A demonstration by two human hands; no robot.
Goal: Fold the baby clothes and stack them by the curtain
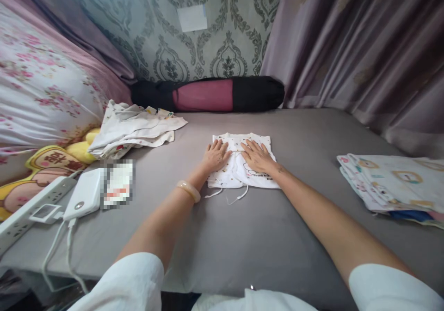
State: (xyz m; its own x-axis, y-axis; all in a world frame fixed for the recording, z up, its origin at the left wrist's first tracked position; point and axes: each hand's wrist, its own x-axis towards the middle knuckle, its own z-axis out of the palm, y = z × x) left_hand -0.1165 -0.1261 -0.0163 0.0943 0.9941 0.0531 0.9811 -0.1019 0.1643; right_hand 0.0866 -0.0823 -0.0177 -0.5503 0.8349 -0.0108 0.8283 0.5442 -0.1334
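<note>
A small white printed garment (231,172) with thin tie strings lies flat on the grey sheet (222,241). Spread on its left part is my left hand (217,156), fingers stretched out and palm down. My right hand (257,156) rests flat on the right part, its fingers apart over a printed drawing and lettering. Two white strings hang from the garment's near edge onto the sheet. What lies under my palms is hidden.
Folded printed cloths (402,181) are stacked at the right. Loose white cloths (138,126) lie at the back left, near a yellow cushion (52,163). A power bank (86,193) and power strip (31,204) sit at the left. A black and maroon bag (204,94) lines the wall.
</note>
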